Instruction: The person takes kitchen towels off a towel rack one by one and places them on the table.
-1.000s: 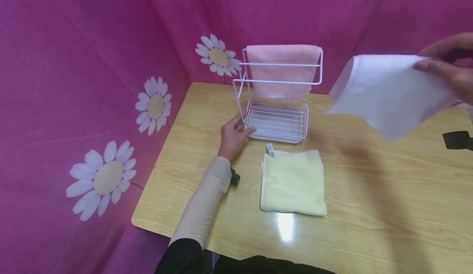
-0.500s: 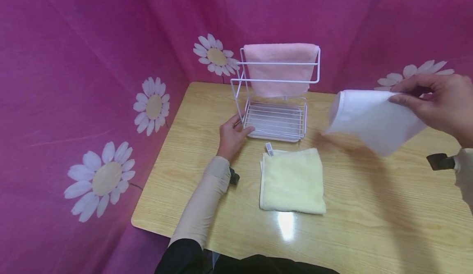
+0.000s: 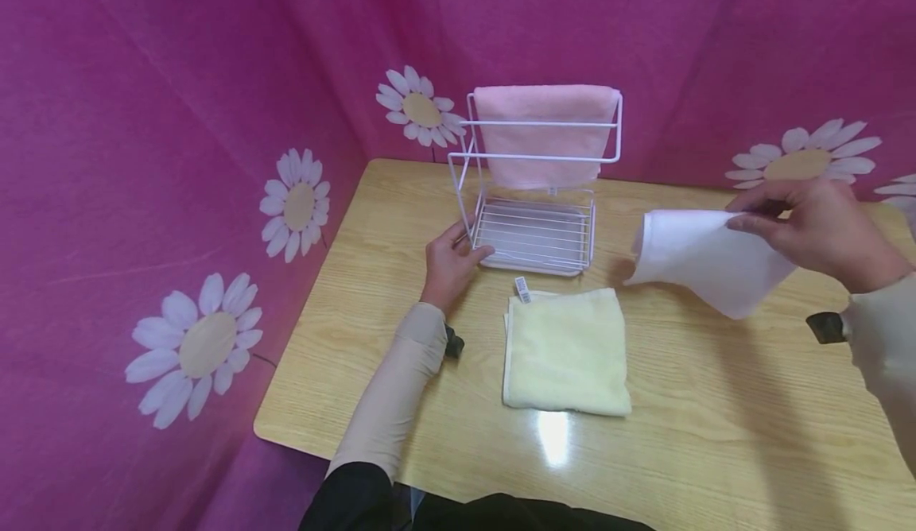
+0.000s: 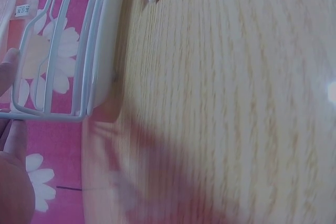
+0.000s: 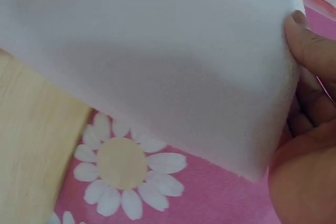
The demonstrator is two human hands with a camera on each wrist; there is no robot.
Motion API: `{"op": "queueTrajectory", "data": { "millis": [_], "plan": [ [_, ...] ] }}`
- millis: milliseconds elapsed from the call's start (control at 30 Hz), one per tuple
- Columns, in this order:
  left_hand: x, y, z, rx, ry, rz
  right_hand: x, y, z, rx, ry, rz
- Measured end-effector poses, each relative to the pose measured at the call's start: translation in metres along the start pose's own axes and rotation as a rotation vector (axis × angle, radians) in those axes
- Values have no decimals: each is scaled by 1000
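A white wire rack point(image 3: 537, 156) with top bars stands at the back of the table, a pink towel point(image 3: 547, 141) draped over its rearmost bar. My left hand point(image 3: 449, 273) holds the rack's lower left corner, thumb at the front; the left wrist view has its fingers at the wire frame point(image 4: 47, 93). Right of the rack, my right hand point(image 3: 812, 225) pinches the top edge of a folded white towel point(image 3: 701, 257), which hangs above the table. In the right wrist view the thumb lies on the edge of the white towel point(image 5: 157, 66).
A folded yellow towel point(image 3: 565, 356) with a white label lies in front of the rack. The rack's base carries a shallow tray point(image 3: 540, 269). A pink-purple cloth point(image 3: 687, 54) with daisies lines the back and left sides of the wooden table point(image 3: 687, 436).
My right hand has come down and leftward with the white towel, nearer the table. The left hand stays at the rack's corner.
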State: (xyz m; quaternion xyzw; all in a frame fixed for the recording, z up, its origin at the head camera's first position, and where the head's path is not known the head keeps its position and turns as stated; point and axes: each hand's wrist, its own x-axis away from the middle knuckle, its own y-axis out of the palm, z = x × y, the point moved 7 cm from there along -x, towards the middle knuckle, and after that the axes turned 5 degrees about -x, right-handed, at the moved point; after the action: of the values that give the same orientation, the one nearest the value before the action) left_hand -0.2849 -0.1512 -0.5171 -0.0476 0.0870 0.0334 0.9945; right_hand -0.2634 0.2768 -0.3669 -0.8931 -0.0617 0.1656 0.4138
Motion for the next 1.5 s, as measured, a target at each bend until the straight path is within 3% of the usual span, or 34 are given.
{"op": "queueTrajectory", "data": {
  "millis": [300, 900, 1200, 1500],
  "plan": [
    [1, 2, 1, 7, 10, -8, 8, 20, 15, 71, -26, -42],
    [1, 2, -1, -1, -17, 5, 27, 22, 21, 0, 47, -69],
    [2, 3, -1, -54, -31, 4, 50, 26, 14, 3, -36, -46],
    [2, 2, -2, 21, -36, -3, 81, 39, 0, 24, -115, -38]
  ]
}}
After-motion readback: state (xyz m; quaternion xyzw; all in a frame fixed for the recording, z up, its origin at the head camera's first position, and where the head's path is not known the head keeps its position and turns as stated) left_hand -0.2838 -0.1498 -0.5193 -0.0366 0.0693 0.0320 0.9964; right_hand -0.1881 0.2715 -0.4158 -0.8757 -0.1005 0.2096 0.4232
